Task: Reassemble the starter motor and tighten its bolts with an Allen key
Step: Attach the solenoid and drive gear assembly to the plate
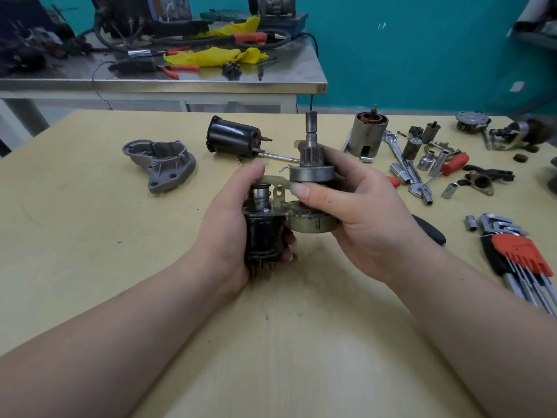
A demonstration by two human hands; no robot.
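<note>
Both grips clasp parts: left hand [224, 227] a black cylindrical solenoid [263, 236], right hand [355, 206] the toothed steel pinion [312, 164].

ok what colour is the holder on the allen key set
Orange-red, on the Allen key set at the table's right edge; head view.

The table [105, 267] is pale yellow wood. On it, the solenoid [262, 236] is black, the housing [159, 164] grey, the key holder [521, 254] orange-red. Behind the table, the wall [407, 55] is teal, the rag [211, 57] yellow.
</note>
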